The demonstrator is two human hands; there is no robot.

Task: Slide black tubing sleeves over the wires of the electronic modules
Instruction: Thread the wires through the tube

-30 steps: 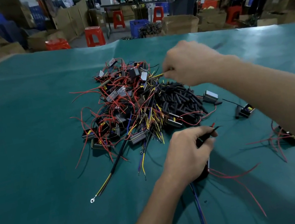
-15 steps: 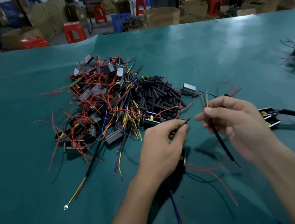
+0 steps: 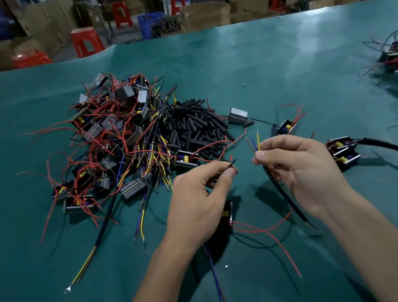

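Barely moved — two hands [image 3: 196, 202] [image 3: 302, 172] pinching three wires [image 3: 255, 142].

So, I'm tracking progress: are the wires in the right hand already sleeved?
Sleeved: the black tubing sleeve runs below the right hand, bare wire tips poking above its fingers.

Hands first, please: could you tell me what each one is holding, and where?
The left hand pinches a short black sleeve near its end; the right hand pinches a wire bundle just below its bare tips.
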